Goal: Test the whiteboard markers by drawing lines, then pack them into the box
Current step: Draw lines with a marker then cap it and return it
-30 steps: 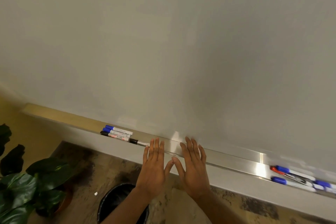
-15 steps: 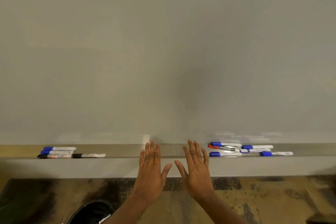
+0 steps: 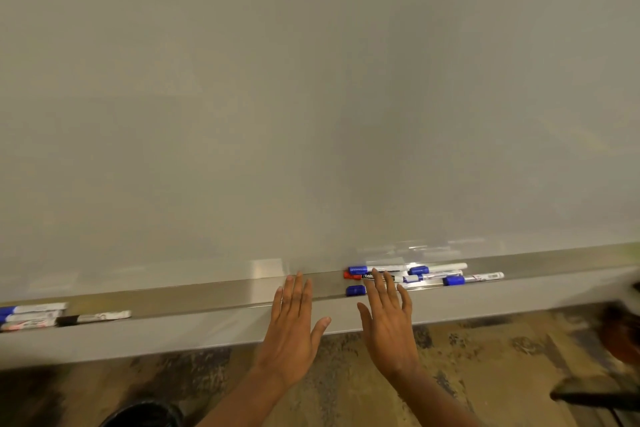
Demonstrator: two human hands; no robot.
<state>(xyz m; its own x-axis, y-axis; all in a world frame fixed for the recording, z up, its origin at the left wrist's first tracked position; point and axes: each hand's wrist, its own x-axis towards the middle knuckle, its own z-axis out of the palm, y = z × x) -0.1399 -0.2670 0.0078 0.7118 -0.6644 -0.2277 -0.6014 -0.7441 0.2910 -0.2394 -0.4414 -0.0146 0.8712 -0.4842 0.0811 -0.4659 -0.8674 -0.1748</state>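
Holding both hands flat before a blank whiteboard — gripping nothing.

Looking across the pale board filling most of the view, then down along the metal tray running under its lower edge, above a mottled brown floor. Stretching the left hand over the tray's front lip, fingers straight and released, thumb spread. Reaching the right hand just beside it, fingers likewise straight and loose, tips overlapping the right group of markers lying in the tray — touching or hovering, impossible telling. Seeing blue caps there, one red cap, white barrels. Seeing a second group of markers lying well apart at the tray's far left, a black-capped marker just beside.
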